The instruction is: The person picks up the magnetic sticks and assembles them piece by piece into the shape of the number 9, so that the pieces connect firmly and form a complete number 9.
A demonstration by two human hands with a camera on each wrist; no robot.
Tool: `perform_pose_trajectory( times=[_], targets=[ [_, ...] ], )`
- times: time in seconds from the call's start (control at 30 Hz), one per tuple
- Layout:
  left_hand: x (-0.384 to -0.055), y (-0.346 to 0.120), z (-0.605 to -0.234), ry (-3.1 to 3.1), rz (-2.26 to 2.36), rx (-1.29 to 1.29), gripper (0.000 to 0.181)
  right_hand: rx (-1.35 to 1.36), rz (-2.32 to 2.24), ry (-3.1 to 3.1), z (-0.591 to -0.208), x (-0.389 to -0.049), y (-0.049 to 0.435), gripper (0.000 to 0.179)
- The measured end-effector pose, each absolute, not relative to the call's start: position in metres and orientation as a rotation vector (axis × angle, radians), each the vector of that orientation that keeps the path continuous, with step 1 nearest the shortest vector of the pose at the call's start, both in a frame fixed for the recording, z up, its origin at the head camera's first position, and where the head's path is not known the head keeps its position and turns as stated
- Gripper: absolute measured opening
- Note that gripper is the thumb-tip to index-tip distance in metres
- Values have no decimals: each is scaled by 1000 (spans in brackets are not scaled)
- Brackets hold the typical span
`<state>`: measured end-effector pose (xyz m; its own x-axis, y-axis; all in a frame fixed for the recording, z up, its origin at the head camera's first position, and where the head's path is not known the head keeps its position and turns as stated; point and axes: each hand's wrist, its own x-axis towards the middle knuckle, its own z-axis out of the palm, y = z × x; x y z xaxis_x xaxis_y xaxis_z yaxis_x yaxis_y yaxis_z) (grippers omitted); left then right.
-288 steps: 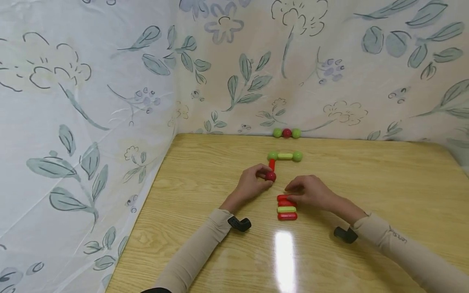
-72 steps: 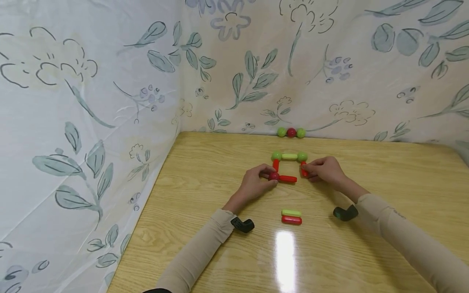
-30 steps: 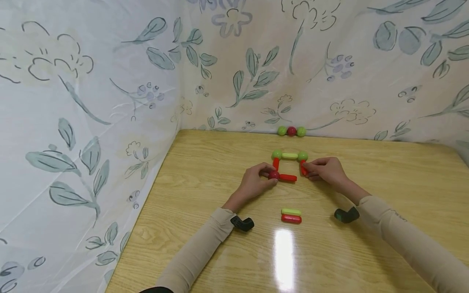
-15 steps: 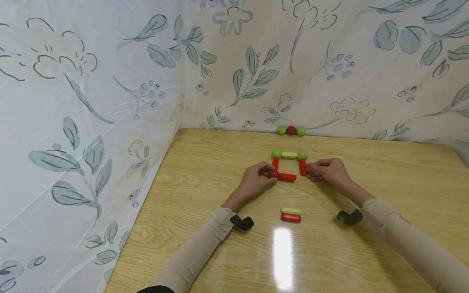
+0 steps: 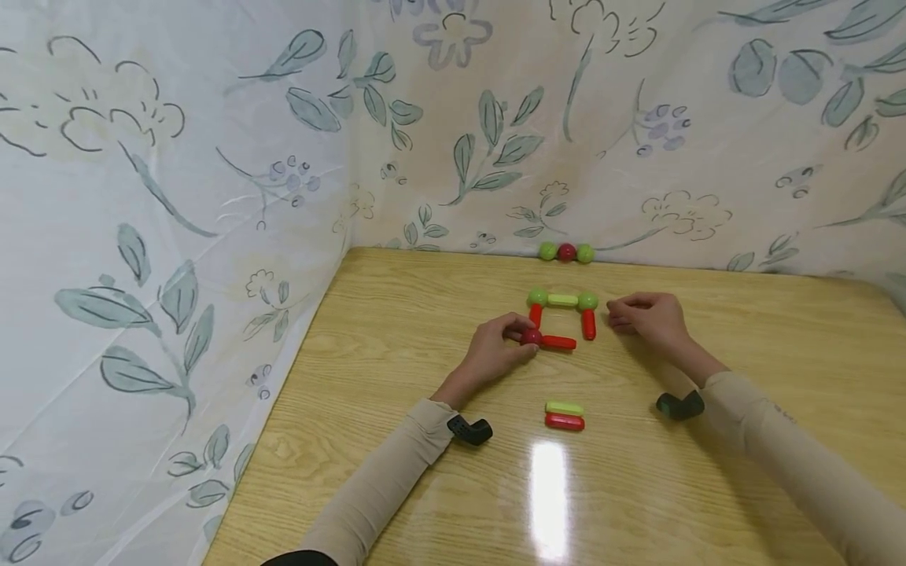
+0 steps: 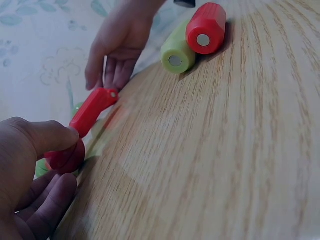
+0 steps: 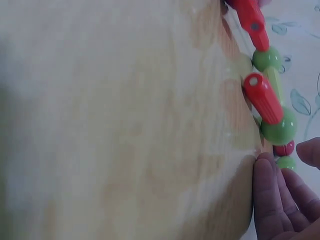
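My left hand (image 5: 491, 349) pinches a red ball (image 5: 531, 336) at the near left corner of a flat frame of magnetic rods and balls. From that ball one red rod (image 5: 559, 343) points right and another red rod (image 5: 535, 316) runs back to a green ball (image 5: 539, 297). A yellow-green rod (image 5: 563, 300) links it to a second green ball (image 5: 587, 301), from which a third red rod (image 5: 589, 324) extends toward me. My right hand (image 5: 654, 321) is just right of this rod, holding nothing; in the right wrist view its thumb and fingers are apart.
Nearer me on the wooden table (image 5: 396, 487) lie a loose yellow-green rod (image 5: 564, 408) and a red rod (image 5: 565, 422), side by side. Along the back edge sit green, red (image 5: 566, 252) and green balls in a row. Floral cloth stands behind and at left.
My right hand placed red rods from the near stack into the frame, then let go of the right-hand rod and moved right and back. My left hand stays on the red ball.
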<state>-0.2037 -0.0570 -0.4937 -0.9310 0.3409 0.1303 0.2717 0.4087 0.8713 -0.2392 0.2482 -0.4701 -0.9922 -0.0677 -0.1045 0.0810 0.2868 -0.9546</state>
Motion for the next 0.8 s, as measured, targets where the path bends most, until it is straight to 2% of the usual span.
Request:
perform_pose_trajectory(
  times=[0.3, 0.57, 0.8],
  targets=[
    [-206, -56, -494, 2583, 1565, 565, 29, -39, -1620, 2651, -465, -264, 254, 46],
    [-206, -56, -495, 2572, 1588, 537, 28, -326, -1181, 3032, -464, -303, 249, 48],
    [-204, -57, -495, 2559, 1607, 526, 28, -419, -1087, 3064, -461, -329, 232, 47]
  ],
)
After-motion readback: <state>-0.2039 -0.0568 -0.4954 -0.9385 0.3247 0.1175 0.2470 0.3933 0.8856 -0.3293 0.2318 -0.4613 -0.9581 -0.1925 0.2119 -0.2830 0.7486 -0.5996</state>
